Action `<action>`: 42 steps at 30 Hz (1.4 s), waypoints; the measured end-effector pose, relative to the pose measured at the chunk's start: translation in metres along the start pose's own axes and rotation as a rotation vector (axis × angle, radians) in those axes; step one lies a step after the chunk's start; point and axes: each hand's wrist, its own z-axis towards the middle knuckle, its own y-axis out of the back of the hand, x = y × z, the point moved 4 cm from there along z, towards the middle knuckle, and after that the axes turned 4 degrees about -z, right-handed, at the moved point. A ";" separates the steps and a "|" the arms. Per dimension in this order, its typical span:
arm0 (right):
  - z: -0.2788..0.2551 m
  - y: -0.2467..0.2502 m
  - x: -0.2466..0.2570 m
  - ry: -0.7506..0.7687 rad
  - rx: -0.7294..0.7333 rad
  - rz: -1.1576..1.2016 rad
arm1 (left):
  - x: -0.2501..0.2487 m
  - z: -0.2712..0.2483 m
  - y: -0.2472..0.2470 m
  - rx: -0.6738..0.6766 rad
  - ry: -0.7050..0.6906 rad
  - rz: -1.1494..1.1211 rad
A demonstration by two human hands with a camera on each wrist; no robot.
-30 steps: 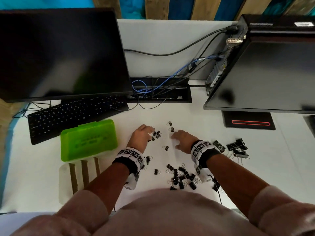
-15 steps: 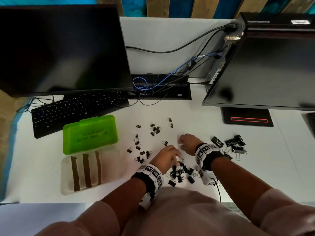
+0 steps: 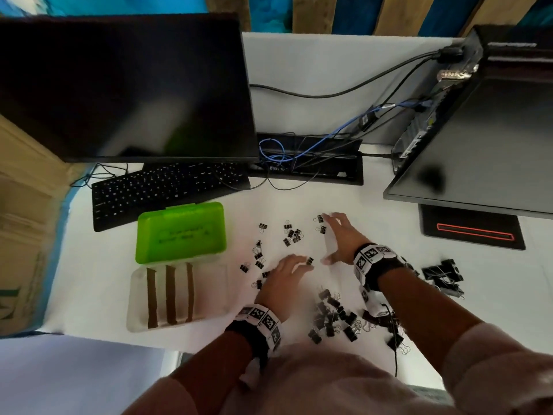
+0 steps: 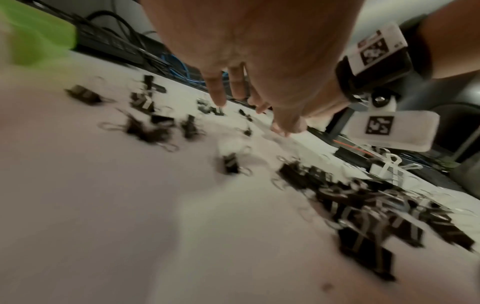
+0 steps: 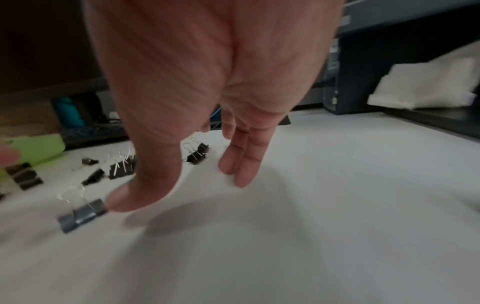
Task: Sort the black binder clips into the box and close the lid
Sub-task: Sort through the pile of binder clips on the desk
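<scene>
The white desk point(image 3: 389, 223) bore scattered black binder clips point(image 3: 291, 233); an open green-lidded box point(image 3: 179, 232); a black keyboard point(image 3: 167, 190); two monitors stood behind.

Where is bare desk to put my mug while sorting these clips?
Bare desk runs between the cable tray and the scattered binder clips. Another patch lies right of the right hand, before the black pad. Between the hands and beside the box it is crowded.
</scene>
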 end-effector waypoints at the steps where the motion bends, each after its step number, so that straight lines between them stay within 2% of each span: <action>1: 0.005 -0.001 0.002 0.024 0.038 -0.061 | 0.010 -0.001 0.009 -0.006 0.075 0.029; 5: 0.016 -0.011 0.018 0.105 0.129 -0.156 | 0.051 -0.007 0.027 0.062 0.345 0.097; 8: 0.018 -0.021 0.040 0.184 0.134 -0.116 | 0.066 -0.015 0.022 0.140 0.436 0.097; 11: 0.020 -0.028 0.058 0.233 0.106 -0.049 | 0.073 -0.013 0.019 0.097 0.487 -0.048; 16: 0.023 -0.032 0.067 0.308 0.114 0.010 | 0.073 0.005 0.023 0.105 0.442 -0.148; 19: 0.021 -0.015 0.057 0.293 -0.041 -0.145 | 0.071 0.019 0.034 0.084 0.429 -0.160; 21: 0.021 -0.005 0.044 0.202 -0.099 -0.201 | 0.072 0.029 0.041 0.074 0.423 -0.139; 23: 0.020 -0.003 0.032 0.122 -0.037 -0.193 | 0.075 0.040 0.044 0.112 0.388 -0.061; 25: 0.019 -0.007 0.030 0.110 0.027 -0.192 | 0.077 0.047 0.042 0.188 0.351 -0.019; 29: 0.007 -0.028 0.050 0.237 0.124 -0.111 | 0.070 0.045 0.036 0.289 0.249 -0.001; 32: -0.006 -0.046 0.064 0.310 0.199 -0.091 | 0.067 0.030 0.033 0.343 0.176 0.139; 35: -0.014 -0.059 0.072 0.350 0.196 -0.153 | 0.072 0.011 0.029 0.348 0.243 0.229; 39: -0.017 -0.072 0.083 0.385 0.122 -0.318 | 0.073 0.002 0.022 0.298 0.298 0.111; 42: -0.014 -0.072 0.090 0.362 0.059 -0.301 | 0.072 0.005 0.020 0.217 0.300 -0.024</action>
